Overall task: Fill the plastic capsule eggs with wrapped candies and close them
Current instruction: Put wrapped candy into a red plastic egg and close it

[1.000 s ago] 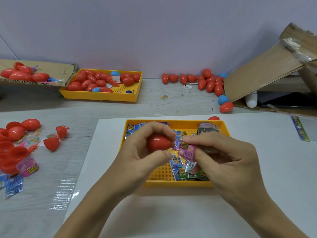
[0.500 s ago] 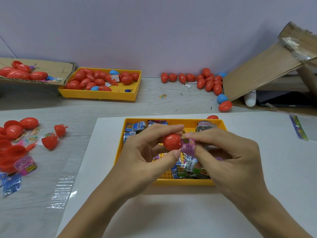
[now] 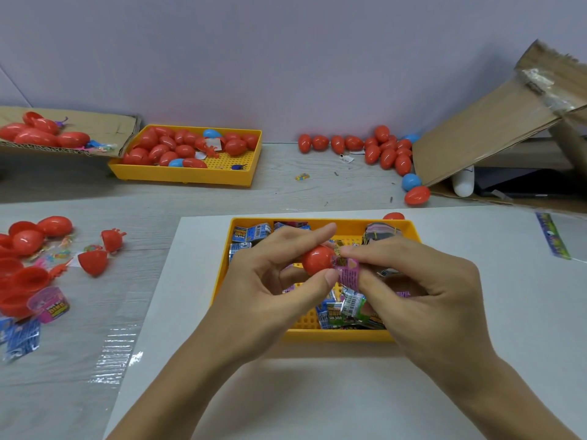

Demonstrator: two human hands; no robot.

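My left hand [image 3: 270, 281] pinches a red capsule egg half [image 3: 317, 260] between thumb and fingers, above the near yellow tray [image 3: 333, 335]. My right hand [image 3: 413, 281] holds a pink wrapped candy [image 3: 347, 274] right against the egg half's right side. Whether the candy is partly inside the half is hidden by my fingers. Under both hands the tray holds several wrapped candies [image 3: 346, 309] in blue, green and pink wrappers.
Open red egg halves [image 3: 93, 262] and loose wrappers lie at the left. A far yellow tray [image 3: 190, 176] holds several closed eggs. More closed eggs [image 3: 381, 150] line the wall. A cardboard box flap [image 3: 495, 122] leans at the right, a cardboard sheet [image 3: 104, 128] at far left.
Both hands lifted slightly toward the tray's far side. The egg half turned in my left hand, and the pink candy stayed pressed against it.
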